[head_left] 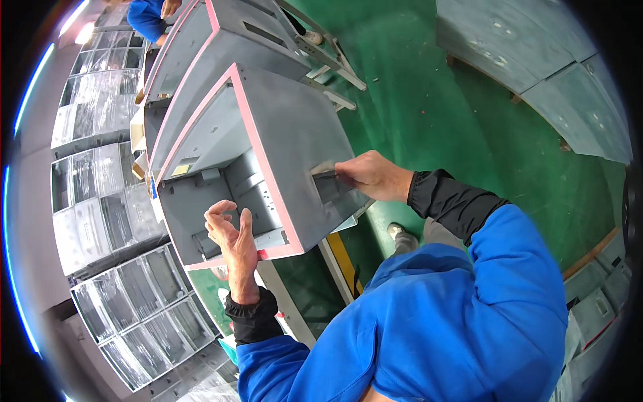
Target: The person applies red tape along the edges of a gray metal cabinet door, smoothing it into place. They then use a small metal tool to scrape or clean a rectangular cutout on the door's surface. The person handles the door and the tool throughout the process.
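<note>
A grey sheet-metal cabinet [295, 134] lies in front of me with its open front facing left, a pink strip [244, 110] running along the rim. My right hand [376, 175] is at a rectangular cutout [328, 189] in the cabinet's side, thumb and fingers pinched together at its edge. What they hold, if anything, is too small to make out. Just before the cabinet's open front, near the lower rim, my left hand [234, 238] is raised with fingers apart and slightly bent, holding nothing. Inside, a yellow label [181, 170] and a slotted metal plate [258, 191] show.
Behind stands a second grey cabinet [258, 50] on a trestle [328, 57]. A co-worker's blue sleeve [145, 19] and hands are at the top left. Film-wrapped cabinets [94, 110] are stacked along the left. More grey cabinets [509, 40] stand on the green floor [429, 114] at right.
</note>
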Available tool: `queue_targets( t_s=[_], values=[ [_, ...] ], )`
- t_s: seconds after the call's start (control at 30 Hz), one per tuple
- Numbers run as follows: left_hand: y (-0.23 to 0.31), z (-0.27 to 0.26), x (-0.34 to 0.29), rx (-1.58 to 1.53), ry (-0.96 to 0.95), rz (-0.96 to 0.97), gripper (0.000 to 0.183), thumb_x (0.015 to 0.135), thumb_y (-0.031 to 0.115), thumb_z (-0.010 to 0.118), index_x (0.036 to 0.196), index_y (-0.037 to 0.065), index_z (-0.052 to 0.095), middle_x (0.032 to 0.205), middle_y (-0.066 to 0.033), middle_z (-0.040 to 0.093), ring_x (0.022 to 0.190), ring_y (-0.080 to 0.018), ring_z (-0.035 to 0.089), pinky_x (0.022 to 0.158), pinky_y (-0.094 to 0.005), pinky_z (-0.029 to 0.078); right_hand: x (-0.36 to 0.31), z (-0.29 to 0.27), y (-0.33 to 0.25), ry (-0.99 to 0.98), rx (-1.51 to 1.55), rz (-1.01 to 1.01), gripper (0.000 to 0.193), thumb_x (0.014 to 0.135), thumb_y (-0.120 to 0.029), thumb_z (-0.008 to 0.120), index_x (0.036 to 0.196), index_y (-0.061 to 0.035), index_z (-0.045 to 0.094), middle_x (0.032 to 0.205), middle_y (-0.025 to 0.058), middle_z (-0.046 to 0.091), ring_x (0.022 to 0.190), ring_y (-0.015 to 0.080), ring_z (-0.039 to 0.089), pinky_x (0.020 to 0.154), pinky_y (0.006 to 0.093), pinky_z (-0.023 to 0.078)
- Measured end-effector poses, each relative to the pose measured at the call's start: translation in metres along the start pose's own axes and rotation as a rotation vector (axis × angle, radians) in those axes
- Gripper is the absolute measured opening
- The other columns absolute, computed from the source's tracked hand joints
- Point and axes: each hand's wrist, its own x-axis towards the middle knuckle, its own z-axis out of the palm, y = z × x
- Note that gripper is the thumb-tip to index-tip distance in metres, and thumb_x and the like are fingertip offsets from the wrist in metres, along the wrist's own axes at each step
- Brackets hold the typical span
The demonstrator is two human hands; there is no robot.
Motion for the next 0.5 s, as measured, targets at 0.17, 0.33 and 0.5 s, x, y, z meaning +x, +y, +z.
queue_targets(
  t_s=[0.17, 0.33, 0.5],
  values=[
    [0.007, -0.001, 0.002, 0.001, -0.008, -0.014, 0.033, 0.080, 0.013, 0.062, 0.109, 0.011, 0.047, 0.105, -0.0019, 0.046, 0.094, -0.0203, 0.038, 0.092, -0.0364, 0.028, 0.012, -0.003, -0.007, -0.047, -0.022, 0.057, 0.010, 0.083, -0.006, 0.056, 0.092, -0.0039, 0.052, 0.076, 0.0135, 0.058, 0.072, 0.0343, 0.058, 0.062, 0.0408, 0.048],
    [0.005, 0.000, 0.000, -0.013, -0.008, -0.020, 0.033, 0.080, 0.013, 0.062, 0.109, 0.011, 0.047, 0.104, -0.0021, 0.046, 0.094, -0.0202, 0.038, 0.092, -0.0365, 0.028, 0.018, -0.016, -0.004, -0.008, -0.168, -0.145, 0.011, 0.082, -0.007, 0.058, 0.092, -0.0055, 0.053, 0.075, 0.0122, 0.059, 0.071, 0.0337, 0.058, 0.060, 0.0405, 0.047],
    [0.002, 0.000, 0.000, -0.008, -0.005, 0.013, 0.033, 0.080, 0.016, 0.062, 0.109, 0.011, 0.047, 0.104, -0.0023, 0.046, 0.094, -0.0202, 0.038, 0.092, -0.0365, 0.028, 0.019, -0.010, 0.004, 0.067, -0.121, -0.168, 0.012, 0.078, -0.006, 0.061, 0.088, -0.0057, 0.053, 0.071, 0.0102, 0.056, 0.066, 0.0321, 0.057, 0.055, 0.0400, 0.047]
  ],
)
